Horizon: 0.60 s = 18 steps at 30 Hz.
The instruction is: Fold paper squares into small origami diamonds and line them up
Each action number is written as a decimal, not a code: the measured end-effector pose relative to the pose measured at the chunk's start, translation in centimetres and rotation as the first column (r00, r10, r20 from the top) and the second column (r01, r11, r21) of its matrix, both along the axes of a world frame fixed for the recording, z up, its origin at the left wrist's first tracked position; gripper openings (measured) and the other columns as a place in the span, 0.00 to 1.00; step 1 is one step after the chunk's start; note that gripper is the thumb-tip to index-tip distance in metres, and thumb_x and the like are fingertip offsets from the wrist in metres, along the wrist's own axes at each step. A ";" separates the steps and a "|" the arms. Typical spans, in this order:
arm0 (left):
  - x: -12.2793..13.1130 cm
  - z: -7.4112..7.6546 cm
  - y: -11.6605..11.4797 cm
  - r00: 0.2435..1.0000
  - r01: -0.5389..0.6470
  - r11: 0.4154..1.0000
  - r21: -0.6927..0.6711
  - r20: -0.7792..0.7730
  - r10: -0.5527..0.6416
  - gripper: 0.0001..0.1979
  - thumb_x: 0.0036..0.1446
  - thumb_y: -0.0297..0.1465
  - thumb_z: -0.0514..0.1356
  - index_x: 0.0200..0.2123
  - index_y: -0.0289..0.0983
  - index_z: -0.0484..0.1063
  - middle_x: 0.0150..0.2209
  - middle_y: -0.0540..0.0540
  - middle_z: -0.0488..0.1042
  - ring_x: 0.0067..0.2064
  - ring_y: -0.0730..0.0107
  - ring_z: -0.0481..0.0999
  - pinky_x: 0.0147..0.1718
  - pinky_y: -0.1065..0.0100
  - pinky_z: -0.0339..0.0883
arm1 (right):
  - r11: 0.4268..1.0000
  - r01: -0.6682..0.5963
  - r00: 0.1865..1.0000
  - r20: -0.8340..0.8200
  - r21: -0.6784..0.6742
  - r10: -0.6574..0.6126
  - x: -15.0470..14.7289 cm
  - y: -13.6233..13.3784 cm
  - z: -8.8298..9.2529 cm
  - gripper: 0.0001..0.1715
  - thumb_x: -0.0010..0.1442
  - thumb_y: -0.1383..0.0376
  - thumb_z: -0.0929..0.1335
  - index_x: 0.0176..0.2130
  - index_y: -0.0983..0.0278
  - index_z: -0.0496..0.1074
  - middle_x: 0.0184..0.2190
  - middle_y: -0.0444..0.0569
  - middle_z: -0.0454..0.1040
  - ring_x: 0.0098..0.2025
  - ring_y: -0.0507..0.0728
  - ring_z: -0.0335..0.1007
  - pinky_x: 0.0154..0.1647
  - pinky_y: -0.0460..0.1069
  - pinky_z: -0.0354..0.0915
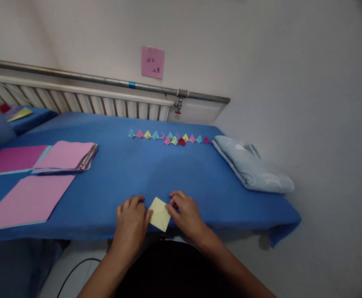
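Note:
A small folded yellow paper (159, 214) lies at the near edge of the blue-covered table (131, 169). My left hand (131, 219) rests with curled fingers on its left corner. My right hand (183, 211) pinches its right corner with curled fingers. Both hands press the paper onto the cloth.
A row of several small folded paper shapes (168, 137) in mixed colours sits at the far side. A stack of pink sheets (66, 156), a magenta sheet (13, 159) and a single pink sheet (27, 200) lie at the left. A folded light-blue cloth (252, 167) lies at the right. A radiator runs along the wall.

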<state>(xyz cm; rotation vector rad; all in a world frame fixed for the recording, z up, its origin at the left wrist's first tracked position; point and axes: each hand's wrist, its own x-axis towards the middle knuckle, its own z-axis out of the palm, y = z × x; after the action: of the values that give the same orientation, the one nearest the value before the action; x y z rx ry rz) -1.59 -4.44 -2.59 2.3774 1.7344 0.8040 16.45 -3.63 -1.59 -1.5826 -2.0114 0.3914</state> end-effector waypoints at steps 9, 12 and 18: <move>0.0 -0.6 -0.3 0.998 -0.051 0.997 0.060 -0.023 0.053 0.10 0.58 0.31 0.56 0.25 0.37 0.71 0.46 0.38 0.74 0.46 0.50 0.69 0.40 0.50 0.63 | 0.999 0.031 0.999 0.026 0.022 -0.031 0.4 0.0 -0.2 0.09 0.56 0.67 0.68 0.26 0.62 0.65 0.42 0.49 0.73 0.45 0.58 0.67 0.44 0.53 0.57; -0.1 -0.8 -0.4 0.998 -0.056 0.997 0.055 -0.012 0.057 0.10 0.58 0.32 0.57 0.25 0.37 0.69 0.47 0.38 0.73 0.47 0.49 0.68 0.40 0.49 0.63 | 0.998 0.059 0.998 0.027 0.030 -0.060 0.7 0.1 -0.2 0.11 0.55 0.65 0.70 0.25 0.62 0.65 0.43 0.48 0.73 0.45 0.59 0.66 0.44 0.54 0.55; -1.2 -1.0 -0.3 1.000 -0.016 0.999 0.050 -0.021 0.017 0.05 0.58 0.33 0.58 0.33 0.38 0.71 0.46 0.39 0.73 0.46 0.51 0.69 0.41 0.51 0.63 | 0.997 0.081 0.996 0.030 -0.001 -0.081 1.0 0.1 -0.2 0.12 0.53 0.62 0.73 0.25 0.62 0.66 0.44 0.46 0.73 0.45 0.60 0.65 0.44 0.55 0.52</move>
<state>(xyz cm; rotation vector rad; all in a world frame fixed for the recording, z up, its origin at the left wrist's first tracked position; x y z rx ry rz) -2.84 -4.76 -3.55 2.4157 1.7642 0.8373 17.41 -3.50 -1.77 -1.6753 -1.9619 0.3410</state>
